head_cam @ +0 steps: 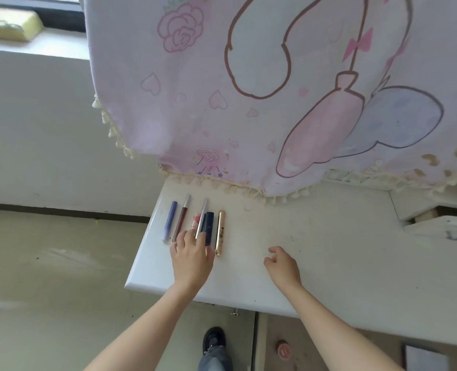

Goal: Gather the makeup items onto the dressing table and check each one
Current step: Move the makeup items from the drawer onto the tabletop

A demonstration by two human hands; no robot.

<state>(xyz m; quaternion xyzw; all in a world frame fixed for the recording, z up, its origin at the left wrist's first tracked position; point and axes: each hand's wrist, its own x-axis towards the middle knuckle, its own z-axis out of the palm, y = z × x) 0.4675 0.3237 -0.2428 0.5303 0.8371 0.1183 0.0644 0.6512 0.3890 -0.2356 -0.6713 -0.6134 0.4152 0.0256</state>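
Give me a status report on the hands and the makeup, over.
Left hand on silver pen, grip unclear; right hand loose, empty. Makeup items in a row on dressing table. Nothing blocking.

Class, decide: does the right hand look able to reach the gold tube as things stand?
Probably yes. The right hand hovers empty just right of the gold tube, with only bare table between them; the left hand is at the neighbouring items, not on the gold one.

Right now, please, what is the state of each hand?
Left hand: fingers on the silver pencil; whether it pinches it cannot be told.
Right hand: open, loosely curled, holding nothing.
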